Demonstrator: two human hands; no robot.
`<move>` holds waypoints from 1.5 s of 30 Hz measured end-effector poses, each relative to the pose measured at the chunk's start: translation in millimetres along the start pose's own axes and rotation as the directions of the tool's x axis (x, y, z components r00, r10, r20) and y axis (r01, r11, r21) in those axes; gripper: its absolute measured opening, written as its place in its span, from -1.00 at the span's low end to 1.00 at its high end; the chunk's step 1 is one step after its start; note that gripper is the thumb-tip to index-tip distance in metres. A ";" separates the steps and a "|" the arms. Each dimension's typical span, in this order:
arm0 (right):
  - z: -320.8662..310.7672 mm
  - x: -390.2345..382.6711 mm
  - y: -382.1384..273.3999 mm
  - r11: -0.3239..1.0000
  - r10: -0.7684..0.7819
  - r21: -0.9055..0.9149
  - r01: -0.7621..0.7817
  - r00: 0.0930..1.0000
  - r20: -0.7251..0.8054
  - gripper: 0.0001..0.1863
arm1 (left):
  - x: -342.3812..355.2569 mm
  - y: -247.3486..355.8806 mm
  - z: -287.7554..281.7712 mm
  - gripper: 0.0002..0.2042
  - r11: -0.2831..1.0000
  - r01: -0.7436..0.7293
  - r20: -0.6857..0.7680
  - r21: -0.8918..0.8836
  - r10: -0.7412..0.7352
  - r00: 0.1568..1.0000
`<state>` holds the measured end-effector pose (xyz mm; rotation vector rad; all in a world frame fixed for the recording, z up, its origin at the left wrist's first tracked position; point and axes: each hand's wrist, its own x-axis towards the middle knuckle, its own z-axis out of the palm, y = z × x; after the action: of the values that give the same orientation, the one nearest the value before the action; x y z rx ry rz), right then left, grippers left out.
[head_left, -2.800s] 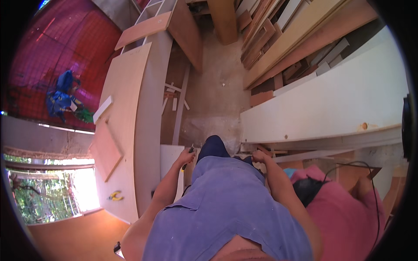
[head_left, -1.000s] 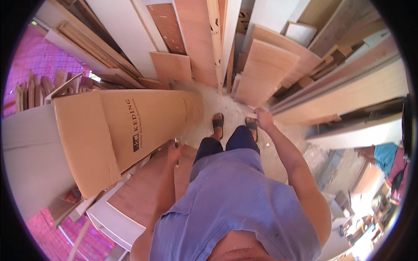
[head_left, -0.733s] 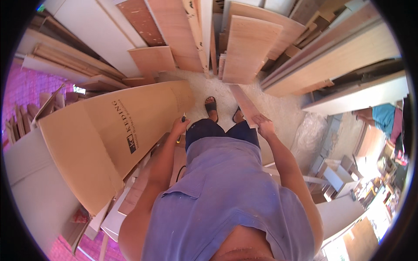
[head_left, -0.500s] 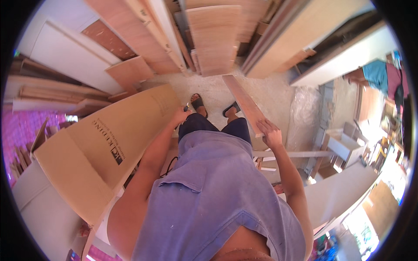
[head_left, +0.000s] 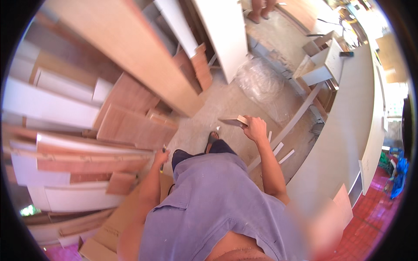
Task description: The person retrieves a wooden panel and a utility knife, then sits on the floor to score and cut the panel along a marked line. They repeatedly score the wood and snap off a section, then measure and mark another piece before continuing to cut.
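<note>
My right hand (head_left: 256, 128) is closed round the end of a wooden board (head_left: 230, 120), held out in front of me above the floor. The board is seen nearly end-on, its pale cut edge beside my fingers. Lower and to the left, my left hand (head_left: 161, 155) is closed on a slim dark handheld tool (head_left: 163, 164); its exact kind is too small to make out. That hand is near the reddish-brown sheets (head_left: 135, 126) leaning at the left.
Boards and panels (head_left: 126, 43) lean all along the left and far side. Crumpled clear plastic wrap (head_left: 260, 80) lies on the floor ahead. A long pale worktop (head_left: 344, 117) runs down the right, by an open wooden box (head_left: 320, 67). Another person's feet (head_left: 259, 15) stand at the far edge.
I have turned to the right, so the worktop and plastic wrap show more centrally. The board in my right hand has swung from pointing down and forward to nearly end-on.
</note>
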<state>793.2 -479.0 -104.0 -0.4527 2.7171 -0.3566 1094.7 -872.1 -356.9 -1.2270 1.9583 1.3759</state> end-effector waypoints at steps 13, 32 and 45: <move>-267.2 154.4 241.7 0.986 0.159 0.089 -0.141 0.959 -0.236 -0.60 | 98.0 261.7 29.2 -0.71 0.872 0.131 0.225 0.471 -0.263 0.938; -739.4 556.7 516.9 0.993 0.041 0.104 0.047 0.708 -0.705 -0.60 | 128.6 1342.4 549.2 -0.53 0.340 -0.802 0.412 -0.492 0.902 0.130; -1015.3 821.7 657.7 0.983 0.098 0.182 -0.028 0.916 -0.388 -0.58 | 105.5 1746.9 648.5 -0.78 0.456 -0.749 0.361 -0.481 0.882 0.305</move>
<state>-500.0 20.7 361.4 -0.2633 3.0430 -0.7323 -532.4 -139.3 189.7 0.3841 2.0028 2.1583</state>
